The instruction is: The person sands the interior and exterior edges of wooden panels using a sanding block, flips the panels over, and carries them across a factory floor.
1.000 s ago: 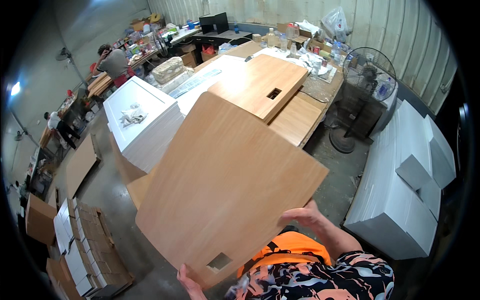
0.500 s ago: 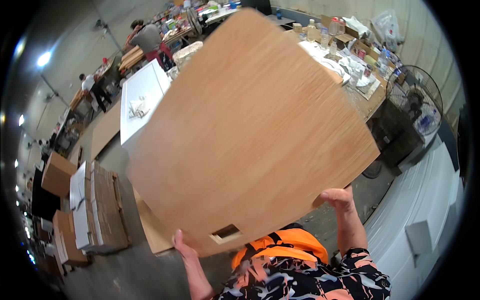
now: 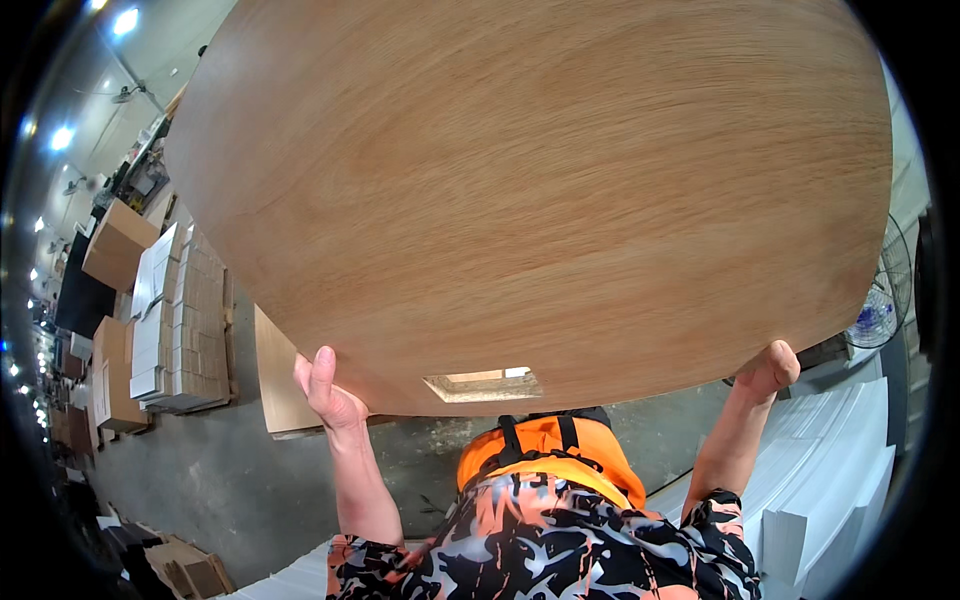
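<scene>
A large wooden panel (image 3: 560, 200) with a brown grain fills most of the view, lifted in front of me. Close to its near edge is a rectangular cutout (image 3: 485, 386). My left hand (image 3: 332, 388) grips the near edge left of the cutout, thumb up along the face and fingers underneath. Farther right, my right hand (image 3: 768, 370) holds the same edge near the corner, its thumb at the rim and its other fingers hidden behind the panel.
Below the panel's left side lies another pale wooden board (image 3: 278, 375). Stacked flat cartons (image 3: 185, 325) sit on a pallet at the left, beside cardboard boxes (image 3: 120, 245). White panels (image 3: 820, 470) are piled at the right, near a standing fan (image 3: 885, 300).
The panel has been raised and turned level, coming closer and now covering the workbench and people behind it. Both hands keep hold; the left has risen and the right has moved outward.
</scene>
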Demonstrator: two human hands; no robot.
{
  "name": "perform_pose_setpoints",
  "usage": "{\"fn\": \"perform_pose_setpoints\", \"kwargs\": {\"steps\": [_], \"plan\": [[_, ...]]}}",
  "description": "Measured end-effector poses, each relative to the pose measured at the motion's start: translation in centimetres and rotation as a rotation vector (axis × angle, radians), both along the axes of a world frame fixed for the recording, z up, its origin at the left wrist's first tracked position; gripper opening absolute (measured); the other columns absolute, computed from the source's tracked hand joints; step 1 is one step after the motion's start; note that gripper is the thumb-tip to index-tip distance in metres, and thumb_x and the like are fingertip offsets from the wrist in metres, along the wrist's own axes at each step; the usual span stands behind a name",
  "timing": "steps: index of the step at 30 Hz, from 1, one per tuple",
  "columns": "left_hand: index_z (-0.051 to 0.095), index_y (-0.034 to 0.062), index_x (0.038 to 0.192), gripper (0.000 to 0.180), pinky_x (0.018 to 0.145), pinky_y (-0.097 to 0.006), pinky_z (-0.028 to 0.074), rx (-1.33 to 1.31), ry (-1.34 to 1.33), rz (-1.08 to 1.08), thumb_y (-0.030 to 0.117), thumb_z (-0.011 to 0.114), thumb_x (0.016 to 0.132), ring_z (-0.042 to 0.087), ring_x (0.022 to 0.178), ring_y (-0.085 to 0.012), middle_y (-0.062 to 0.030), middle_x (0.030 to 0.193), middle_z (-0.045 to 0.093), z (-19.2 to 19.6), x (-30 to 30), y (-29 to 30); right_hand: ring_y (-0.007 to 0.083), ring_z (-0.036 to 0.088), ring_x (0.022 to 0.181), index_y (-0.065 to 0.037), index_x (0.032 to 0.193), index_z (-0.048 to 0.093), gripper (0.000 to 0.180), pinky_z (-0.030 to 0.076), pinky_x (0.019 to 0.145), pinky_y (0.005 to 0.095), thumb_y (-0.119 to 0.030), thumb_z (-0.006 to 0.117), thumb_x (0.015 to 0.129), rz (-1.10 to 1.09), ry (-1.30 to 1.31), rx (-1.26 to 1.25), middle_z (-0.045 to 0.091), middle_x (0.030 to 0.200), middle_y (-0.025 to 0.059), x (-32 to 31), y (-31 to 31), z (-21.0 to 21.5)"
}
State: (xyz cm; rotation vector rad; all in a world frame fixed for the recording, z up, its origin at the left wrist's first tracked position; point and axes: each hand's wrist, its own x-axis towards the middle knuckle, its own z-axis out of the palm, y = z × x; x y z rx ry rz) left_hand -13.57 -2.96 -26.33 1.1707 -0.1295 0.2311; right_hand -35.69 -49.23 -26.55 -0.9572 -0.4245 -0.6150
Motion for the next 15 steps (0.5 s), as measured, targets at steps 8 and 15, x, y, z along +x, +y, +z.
{"fn": "perform_pose_setpoints", "kwargs": {"steps": [8,15], "plan": [[0.047,-0.0036,0.127,0.056,0.099,-0.040,0.040,-0.050,0.003,0.011,0.027,0.064,0.084,0.053,0.113,-0.0250,-0.0144,0.122,0.056,0.5,0.4,-2.7,0.0324,0.055,0.122,0.015,0.119,0.056,0.044,0.041,0.104,0.0439,-0.014,0.057,0.085,0.121,-0.043,-0.048,0.054,0.134,0.0239,2.3,-3.2,1.9],[0.048,-0.0014,0.130,0.055,0.099,-0.040,0.041,-0.086,0.092,0.009,0.032,0.060,0.088,0.053,0.114,-0.0248,-0.0138,0.125,0.056,0.3,1.0,-7.0,0.0330,0.060,0.111,0.015,0.110,0.059,0.040,0.046,0.096,0.0420,-0.014,0.051,0.085,0.004,-0.086,-0.055,0.062,0.119,0.0244,5.5,-7.5,4.8]]}}
